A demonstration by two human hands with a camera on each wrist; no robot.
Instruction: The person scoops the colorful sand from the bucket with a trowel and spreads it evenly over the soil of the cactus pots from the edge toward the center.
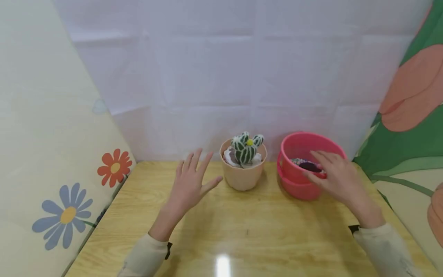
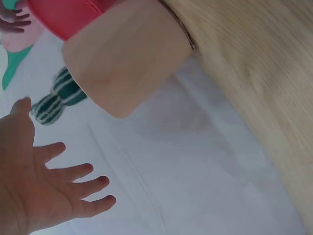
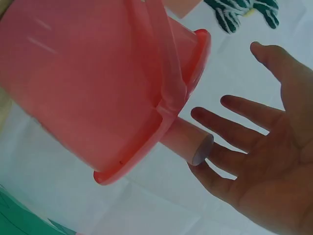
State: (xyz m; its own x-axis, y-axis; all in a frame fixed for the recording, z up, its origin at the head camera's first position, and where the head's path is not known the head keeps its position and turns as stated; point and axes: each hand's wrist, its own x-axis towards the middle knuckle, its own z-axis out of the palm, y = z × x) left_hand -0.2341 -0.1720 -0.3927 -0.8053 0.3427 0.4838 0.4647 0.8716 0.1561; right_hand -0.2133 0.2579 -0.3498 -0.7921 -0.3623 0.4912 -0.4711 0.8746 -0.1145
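My left hand (image 1: 190, 182) hovers with fingers spread, just left of a peach-coloured flowerpot (image 1: 242, 179). A knitted-looking cactus (image 1: 246, 154) with white stripes and a yellow bloom stands in the pot amid white material. Over the near right rim of a pink bucket (image 1: 299, 189) is my right hand (image 1: 337, 177), its fingers extended and apart. Small multicoloured bits (image 1: 297, 162) and a dark oval (image 1: 309, 166) show inside the bucket. The right wrist view has a pinkish cylinder (image 3: 182, 139) with a greyish end sticking out past the rim, overlapping the fingertips.
The wooden table (image 1: 242, 227) meets a creased white sheet (image 1: 207, 77) behind the pot and bucket. Painted flowers decorate the left wall (image 1: 34, 115), and large painted leaves and petals cover the right one. The bucket's handle (image 3: 166, 58) hangs along its side.
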